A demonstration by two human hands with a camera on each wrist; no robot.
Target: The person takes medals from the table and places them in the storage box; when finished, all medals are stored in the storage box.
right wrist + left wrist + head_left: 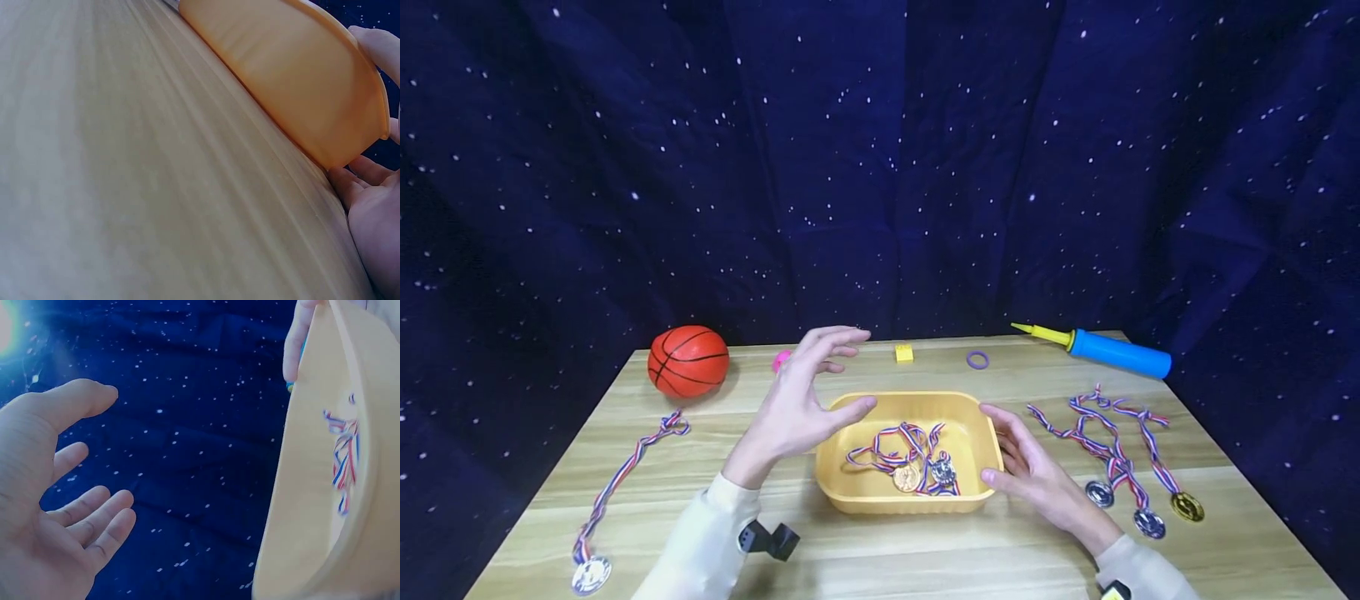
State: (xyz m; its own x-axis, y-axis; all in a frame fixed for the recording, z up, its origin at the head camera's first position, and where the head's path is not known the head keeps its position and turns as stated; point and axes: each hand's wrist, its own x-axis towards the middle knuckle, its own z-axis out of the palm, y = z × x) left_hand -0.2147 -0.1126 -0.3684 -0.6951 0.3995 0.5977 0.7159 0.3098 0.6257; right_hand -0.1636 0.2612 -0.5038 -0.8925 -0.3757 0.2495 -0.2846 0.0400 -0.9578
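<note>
A yellow plastic basin (pixel 910 505) stands on the table, holding a bronze-coloured medal (pixel 906 477) and a silver medal (pixel 943 472) with tangled red, white and blue ribbons. At its right end my right hand (pixel 1033 471) grips it, thumb at the rim and the other fingers against the outer wall; the right wrist view has fingertips low by the base. My left hand (pixel 801 400) hovers over the left rim, thumb and fingers spread apart with nothing between them. In the left wrist view a gap separates that hand from the basin.
Left of the basin lie a red basketball (pixel 688 362) and a silver medal (pixel 591 575). Farther back are a pink object (pixel 781 360), a yellow block (pixel 904 353), a purple ring (pixel 977 359) and a blue pump (pixel 1120 353). Several ribboned medals, including a gold one (pixel 1187 507), lie at right.
</note>
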